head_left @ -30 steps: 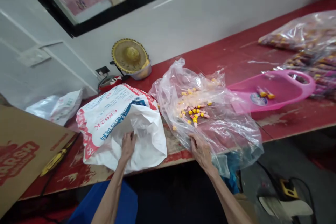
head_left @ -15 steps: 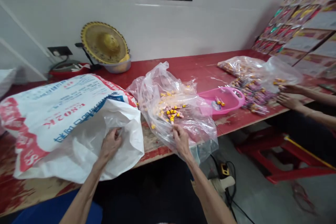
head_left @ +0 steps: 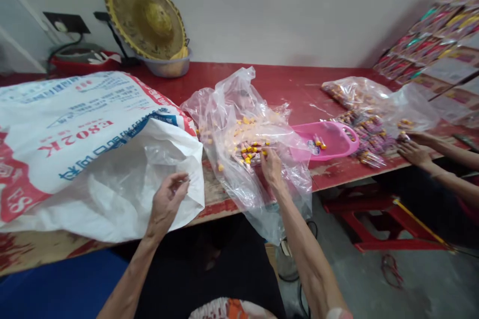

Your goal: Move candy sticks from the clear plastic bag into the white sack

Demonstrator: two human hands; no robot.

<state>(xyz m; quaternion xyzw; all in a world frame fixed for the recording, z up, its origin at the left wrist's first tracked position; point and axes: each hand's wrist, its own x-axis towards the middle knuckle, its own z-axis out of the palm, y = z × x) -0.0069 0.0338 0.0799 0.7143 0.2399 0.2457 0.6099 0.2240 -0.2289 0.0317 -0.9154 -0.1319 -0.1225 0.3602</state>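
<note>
White woven plastic makes up the big sack [head_left: 86, 149] at the left of the frame, printed in red and blue, lying on its side on the red table [head_left: 292, 84] with its mouth toward the viewer. At lower centre the left hand [head_left: 166, 204] rests at the sack's open edge, fingers loosely curled with thumb and fingertips close together on the thin liner film; whether they truly pinch it I cannot tell. Just right of centre the right hand [head_left: 271, 167] lies on the crumpled clear plastic bag [head_left: 243, 124], fingers bent down on the film next to the small yellow-capped pieces [head_left: 252, 149] heaped inside. Beside the bag, further right, a pink scoop [head_left: 337, 142] holds a few of the same pieces. At the right edge another person's hands [head_left: 413, 149] rest on packets spread before more clear bags [head_left: 359, 94]. Against the white wall at upper left leans a straw hat [head_left: 145, 17] over a bowl [head_left: 168, 66], with a wall socket [head_left: 63, 23] beyond the sack.
</note>
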